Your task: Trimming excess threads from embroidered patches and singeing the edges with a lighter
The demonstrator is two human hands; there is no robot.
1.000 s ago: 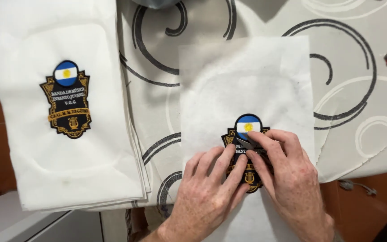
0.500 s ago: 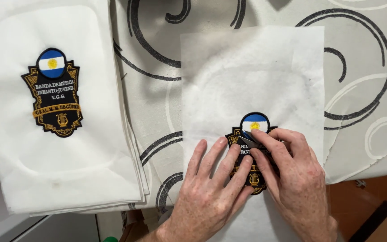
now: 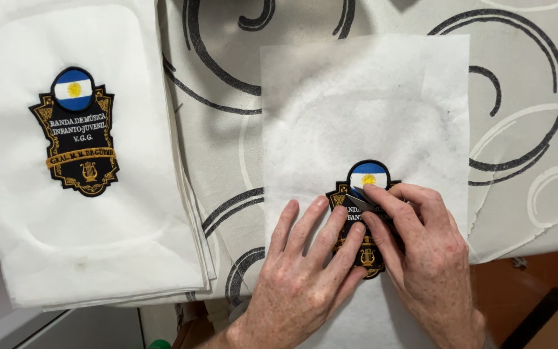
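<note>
Low in the frame, my flat left hand (image 3: pixel 305 278) and pinching right hand (image 3: pixel 424 258) press the upright badge (image 3: pixel 361 213) between them.

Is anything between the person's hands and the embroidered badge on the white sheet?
Nothing visible. The left hand lies flat on the badge, and the right hand touches it too, fingertips at its upper edge. The white sheet lies under the badge.

Black shield-shaped embroidered patch (image 3: pixel 364 194) with blue-white roundel, flat on white fabric sheet (image 3: pixel 363 103), lower part covered.
</note>
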